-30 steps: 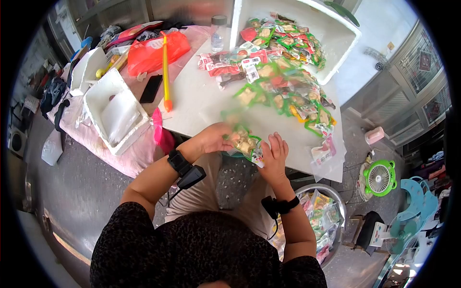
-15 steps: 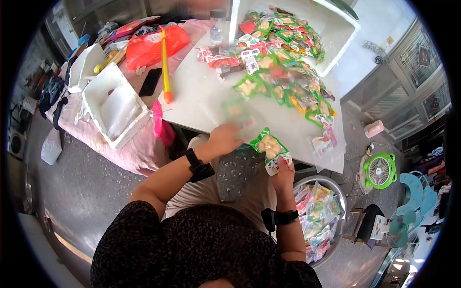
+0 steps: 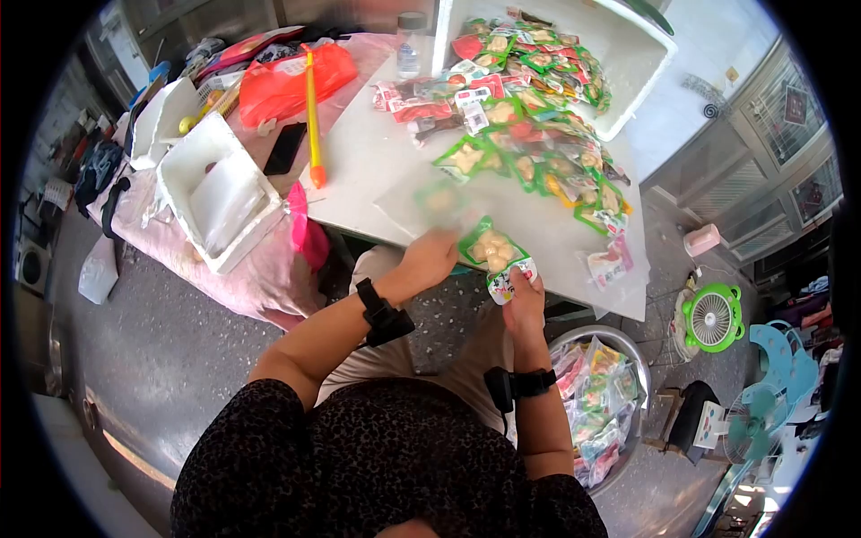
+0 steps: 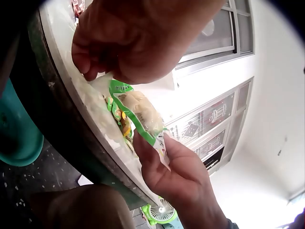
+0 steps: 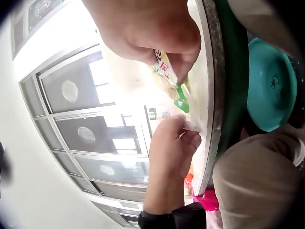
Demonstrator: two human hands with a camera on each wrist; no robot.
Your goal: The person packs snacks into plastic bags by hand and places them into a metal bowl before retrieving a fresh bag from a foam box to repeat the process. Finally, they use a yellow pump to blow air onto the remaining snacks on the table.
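Note:
The right hand [image 3: 523, 300] pinches the white printed end of a green-edged packet [image 3: 491, 249] of pale round pieces, held over the table's near edge. Just left of it, the fingers of the left hand [image 3: 430, 260] are curled on a clear plastic bag [image 3: 395, 204] lying on the table. In the left wrist view, translucent plastic [image 4: 101, 84] comes out from the left hand's fingertips beside the packet [image 4: 139, 110]. The right wrist view shows the right hand [image 5: 164, 36] above the left hand [image 5: 171, 150], the packet's green corner [image 5: 181, 102] between them. A blurred green patch lies beyond the left hand.
Many packets [image 3: 538, 170] spread from a tipped white foam box [image 3: 641, 81] across the table [image 3: 359, 184]. A jar [image 3: 411, 49], yellow stick [image 3: 313, 117] and phone [image 3: 285, 149] lie left. A metal basin [image 3: 639, 359] of bagged packets stands on the right.
Both hands were close around the packet, the right with raised fingers. The right hand then took its printed end, and has since shifted slightly up and left with it, nearer the left hand.

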